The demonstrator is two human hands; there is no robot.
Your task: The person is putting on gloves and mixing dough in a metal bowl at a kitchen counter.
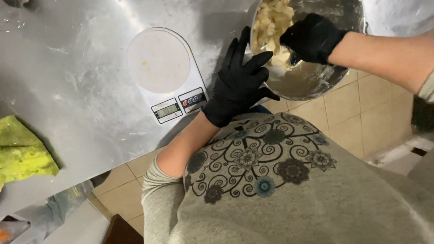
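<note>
Two gloved hands: both ours, in black gloves, at work on one metal bowl.
Dough (pixel 271 24): pale yellow and lumpy, heaped against the left inner wall of the bowl; we see it smeared down toward the bottom as well.
Bowl (pixel 321 80): round, steel, dusted with flour, tipped toward us and jutting past the table edge over the tiled floor.
Right hand (pixel 311 37): inside the bowl, fingers curled down into the dough, closed on a clump of it at the lower edge of the heap.
Left hand (pixel 239 80): fingers spread wide and flat, pressed against the bowl's outer left wall and rim; it grips nothing, only braces.
Scale (pixel 169 73): white kitchen scale with a round plate, a small display and buttons, just left of our left hand, nothing on the plate.
Table (pixel 71 69): brushed steel, scuffed, bearing the scale.
Cloth (pixel 13 153): crumpled green-yellow rag at the table's left edge, well apart from the bowl.
Floor (pixel 351 112): beige tiles below the bowl.
</note>
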